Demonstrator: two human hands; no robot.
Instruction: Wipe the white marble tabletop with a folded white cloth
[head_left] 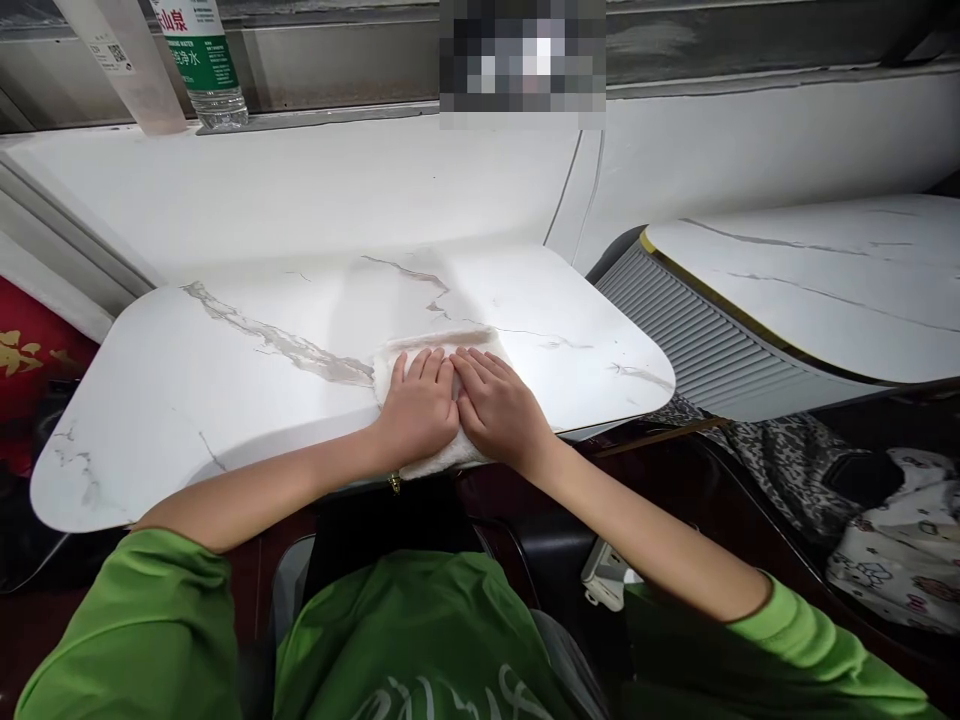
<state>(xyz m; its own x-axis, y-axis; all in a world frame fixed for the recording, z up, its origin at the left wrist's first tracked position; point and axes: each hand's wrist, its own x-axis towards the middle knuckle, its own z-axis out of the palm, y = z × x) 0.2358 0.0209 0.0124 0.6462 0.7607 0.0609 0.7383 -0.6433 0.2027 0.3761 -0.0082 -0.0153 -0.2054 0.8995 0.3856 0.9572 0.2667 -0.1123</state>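
Note:
A white fluffy cloth lies on the marble-patterned white table, close to its front edge, where part of it reaches the rim. My left hand rests flat on the cloth with its fingers stretched forward. Right beside it, my right hand also lies flat on the cloth, fingers extended. The two hands touch along their thumb sides. Both palms and the cloth under them are hidden.
On the ledge at the back left stand a water bottle and a translucent cup. A second marble-patterned table with a ribbed side is at the right. Patterned fabric lies below it. A white power strip is near my right forearm.

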